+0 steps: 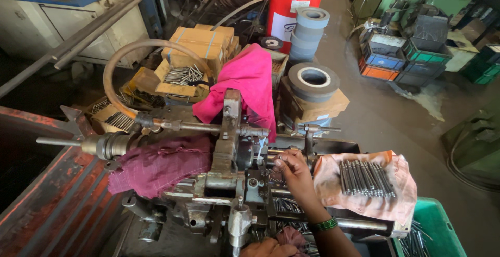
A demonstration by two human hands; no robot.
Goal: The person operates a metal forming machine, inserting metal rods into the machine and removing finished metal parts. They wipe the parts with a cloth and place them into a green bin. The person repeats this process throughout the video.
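The right hand (295, 169) is pressed, fingers curled, into the machine (229, 179) beside metal rods (366, 178) (on peach cloth (406, 184)); the left hand's (268, 248) grip cannot be told.

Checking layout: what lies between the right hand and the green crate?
In the head view, a peach cloth carrying a row of steel rods lies between the right hand and the green crate.

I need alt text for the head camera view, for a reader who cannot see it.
Seen from above, a person's right hand reaches into a worn metal machine draped with pink cloths, while the left hand rests at its lower edge. A row of metal rods lies on a pale cloth beside it.
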